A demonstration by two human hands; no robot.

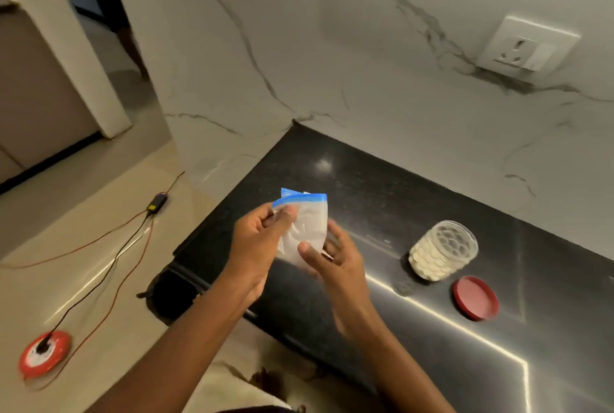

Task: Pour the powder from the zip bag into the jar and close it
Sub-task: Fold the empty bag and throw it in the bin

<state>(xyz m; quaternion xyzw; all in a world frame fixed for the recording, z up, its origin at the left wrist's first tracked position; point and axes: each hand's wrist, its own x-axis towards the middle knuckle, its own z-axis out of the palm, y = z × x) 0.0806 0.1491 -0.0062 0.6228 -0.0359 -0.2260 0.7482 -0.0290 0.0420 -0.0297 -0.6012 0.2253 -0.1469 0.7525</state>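
Observation:
A small clear zip bag [307, 226] with a blue seal strip and white powder inside hangs above the black counter [382, 180]. My left hand [257, 243] pinches its upper left edge near the seal. My right hand [335, 261] supports the bag's lower part, thumb on the front and fingers spread behind it. To the right, an open clear jar [443, 251] with a bumpy pattern stands on the counter and holds some white powder. Its red lid [475, 298] lies flat just in front of and to the right of the jar.
A marble wall with a socket [528, 47] rises behind the counter. On the floor at the left lie a red round cable reel [45, 354], orange and black wires and a small black adapter [157, 203]. The counter's left end drops off beside my left forearm.

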